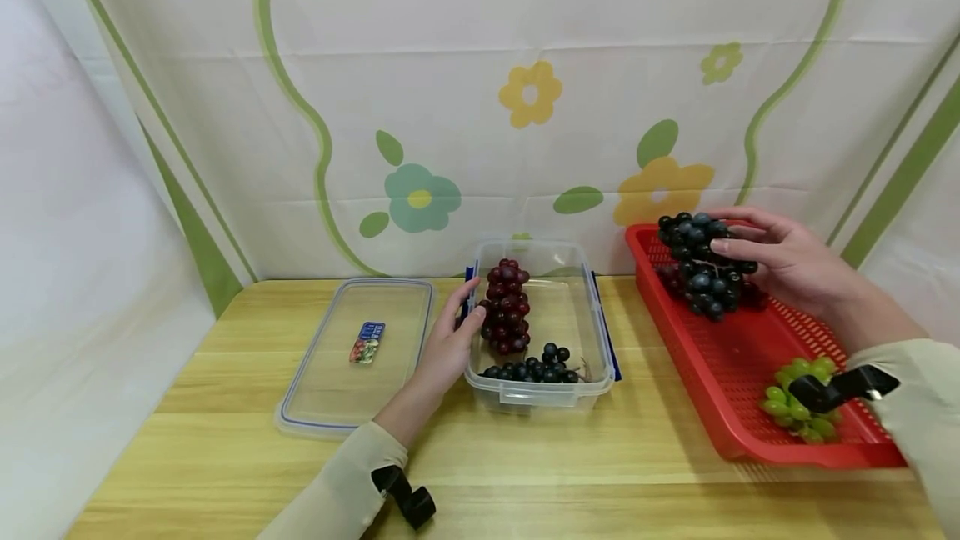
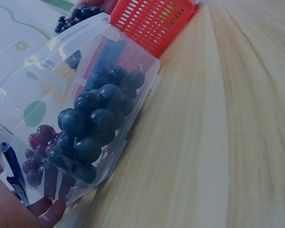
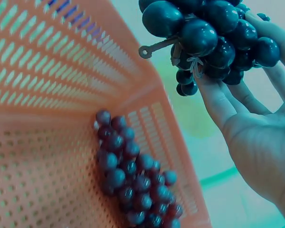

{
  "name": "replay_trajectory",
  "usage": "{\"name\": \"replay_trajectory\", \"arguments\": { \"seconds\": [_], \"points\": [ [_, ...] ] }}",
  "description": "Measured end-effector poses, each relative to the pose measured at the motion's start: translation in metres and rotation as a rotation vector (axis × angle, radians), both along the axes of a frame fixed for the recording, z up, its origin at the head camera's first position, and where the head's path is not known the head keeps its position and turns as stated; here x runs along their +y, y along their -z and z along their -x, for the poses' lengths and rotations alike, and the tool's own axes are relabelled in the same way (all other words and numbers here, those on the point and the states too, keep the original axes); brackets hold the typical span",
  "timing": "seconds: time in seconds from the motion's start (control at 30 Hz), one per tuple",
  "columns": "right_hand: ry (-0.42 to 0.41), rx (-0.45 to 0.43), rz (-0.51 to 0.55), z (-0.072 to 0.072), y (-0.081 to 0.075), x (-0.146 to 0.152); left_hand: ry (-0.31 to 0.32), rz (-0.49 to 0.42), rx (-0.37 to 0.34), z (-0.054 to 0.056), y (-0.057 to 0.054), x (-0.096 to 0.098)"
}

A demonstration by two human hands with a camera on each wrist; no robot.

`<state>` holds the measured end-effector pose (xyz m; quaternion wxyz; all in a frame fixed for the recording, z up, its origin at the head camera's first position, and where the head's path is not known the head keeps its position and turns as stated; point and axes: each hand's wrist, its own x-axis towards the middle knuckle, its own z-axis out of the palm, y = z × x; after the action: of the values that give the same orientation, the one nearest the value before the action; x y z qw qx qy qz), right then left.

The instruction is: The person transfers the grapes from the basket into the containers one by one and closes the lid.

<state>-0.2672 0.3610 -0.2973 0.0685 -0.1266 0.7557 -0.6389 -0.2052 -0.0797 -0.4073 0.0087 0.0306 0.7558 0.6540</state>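
My right hand (image 1: 787,261) holds a bunch of black grapes (image 1: 697,240) over the far end of the red basket (image 1: 690,365). Its fingers and thumb grip the bunch in the right wrist view. Below it, a bunch of dark red grapes (image 3: 137,175) lies in the basket's corner, partly hidden in the head view. My left hand (image 1: 446,340) rests against the left side of a clear plastic container (image 1: 543,394), fingers extended along the wall. Inside stand dark red grapes (image 1: 507,307) along the left, with black grapes (image 2: 97,118) along the near wall.
Green grapes (image 1: 802,398) lie at the basket's near end. Left of the container, a clear lid (image 1: 330,386) with a blue seal and a small label (image 1: 367,343) lies flat on the wooden table (image 1: 525,473). A flower-patterned cloth (image 1: 450,107) hangs behind.
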Motion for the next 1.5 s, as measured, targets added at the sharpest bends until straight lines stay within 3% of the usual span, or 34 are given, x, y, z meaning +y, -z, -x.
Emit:
{"name": "replay_trajectory", "arguments": {
  "seconds": [0.3,0.73,0.87,1.07,1.5],
  "points": [
    [-0.04,-0.004,0.077,-0.006,-0.021,-0.044,0.0,0.007,-0.007,0.001,0.001,-0.001],
    [-0.155,0.019,0.09,-0.008,-0.031,-0.101,0.008,-0.001,-0.009,0.004,0.002,-0.002],
    [-0.11,0.015,0.0,-0.009,-0.03,-0.115,0.01,0.0,-0.006,0.003,0.002,-0.001],
    [-0.011,0.047,-0.233,-0.011,-0.029,-0.132,0.012,0.006,-0.006,0.003,0.001,0.0],
    [-0.085,0.056,-0.314,-0.006,-0.012,-0.166,0.011,0.021,-0.014,0.003,0.002,-0.002]
  ]
}}
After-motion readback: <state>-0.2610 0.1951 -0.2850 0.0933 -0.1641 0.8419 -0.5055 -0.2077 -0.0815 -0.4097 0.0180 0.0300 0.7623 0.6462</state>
